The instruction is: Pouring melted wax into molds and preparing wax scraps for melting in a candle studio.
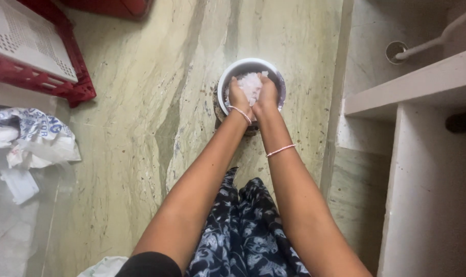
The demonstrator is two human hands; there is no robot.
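A round white bowl (228,77) stands on the greenish marble floor, filled with white chunky pieces (251,82). Both of my hands are down inside it. My left hand (238,96) grips a clump of the white pieces at the near left of the bowl; a thin bracelet circles that wrist. My right hand (267,92) closes on the same white mass right beside it, knuckles touching the left hand. A pink thread band sits further up the right forearm. The fingertips are buried in the pieces.
A red crate (64,87) with a white perforated tray (23,41) stands at top left. Crumpled white bags (28,138) lie on the left. A white stone ledge (412,84) and wall with a pipe (428,43) rise on the right. Dark patterned cloth (243,231) covers my lap.
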